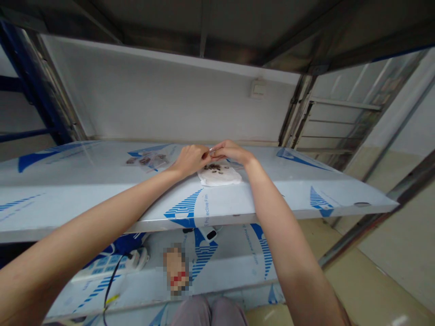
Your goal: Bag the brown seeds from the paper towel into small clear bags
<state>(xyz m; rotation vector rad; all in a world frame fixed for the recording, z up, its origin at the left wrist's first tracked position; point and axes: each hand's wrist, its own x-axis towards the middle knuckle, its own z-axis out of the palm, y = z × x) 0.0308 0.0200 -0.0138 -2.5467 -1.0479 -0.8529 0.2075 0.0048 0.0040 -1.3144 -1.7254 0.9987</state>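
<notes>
Your forearms (283, 240) end in left hand (193, 159) and right hand (231, 151), curled together, contents I can't tell, dark pieces (214, 167) just below on white sheet (220, 179), probably light, hard, best pinched mid-length

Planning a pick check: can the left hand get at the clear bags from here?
Probably yes: the clear bags lie just left of the left hand, nothing visibly between. It looks busy beside the right hand, so may need freeing first.
</notes>
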